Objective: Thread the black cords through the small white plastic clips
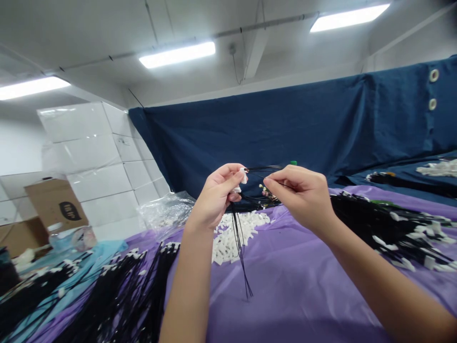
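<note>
My left hand (218, 193) is raised above the purple table cover (293, 281), fingers pinched on a small white plastic connector (243, 175). A bundle of thin black wires (240, 247) hangs down from that hand. My right hand (298, 195) is close beside it, fingers pinched on the end of a thin black wire (266, 168) that runs towards the connector. Both hands are closed. Below and behind them lies a heap of loose white connectors (232, 236).
Piles of black wires with white ends lie at the left (117, 290) and right (385, 228). A clear plastic bag (166, 212) sits behind. A dark blue cloth (285, 128) hangs across the back. Cardboard boxes (55, 205) and white cartons (100, 162) stand at the left.
</note>
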The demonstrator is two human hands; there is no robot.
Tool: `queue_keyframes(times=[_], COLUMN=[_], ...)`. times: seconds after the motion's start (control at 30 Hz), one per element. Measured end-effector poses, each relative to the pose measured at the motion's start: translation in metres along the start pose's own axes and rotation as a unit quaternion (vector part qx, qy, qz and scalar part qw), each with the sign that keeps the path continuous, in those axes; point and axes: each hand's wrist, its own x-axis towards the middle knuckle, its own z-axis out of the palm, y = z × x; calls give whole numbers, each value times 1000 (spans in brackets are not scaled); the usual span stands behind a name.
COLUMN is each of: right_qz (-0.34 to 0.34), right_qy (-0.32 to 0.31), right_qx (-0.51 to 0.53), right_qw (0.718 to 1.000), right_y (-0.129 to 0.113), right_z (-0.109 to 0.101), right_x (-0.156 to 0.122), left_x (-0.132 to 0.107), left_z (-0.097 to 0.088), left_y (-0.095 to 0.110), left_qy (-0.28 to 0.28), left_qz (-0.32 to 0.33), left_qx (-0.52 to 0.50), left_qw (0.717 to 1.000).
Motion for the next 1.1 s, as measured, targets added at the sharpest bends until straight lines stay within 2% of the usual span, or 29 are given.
queue_keyframes(times=[0.17,0.4,0.5,0.6,0.73,0.83,1.1], right_qz=[13,95,103,83,16,-14,-29], right_qy=[-4,-4,-3,-9,5,11,-12], right_qx=[5,75,87,63,-16,-36,-44], right_qw=[1000,993,991,995,1000,999,999], right_y=[-2,-1,-1,-3,-5,-6,-7], right_z=[-1,-1,-1,1,5,5,1], right_x=[0,-1,-1,-1,-3,-4,-2], left_x=[-1,-1,-1,-2,-3,-4,-4], left_z=[1,1,2,3,8,11,14], left_y=[0,1,0,-1,-2,-2,-2], left_qy=[12,4,1,0,-23,-18,-13], left_qz=[-5,4,6,13,21,34,40], left_qx=[5,32,57,82,114,131,122], left_qw=[1000,999,998,997,993,991,992])
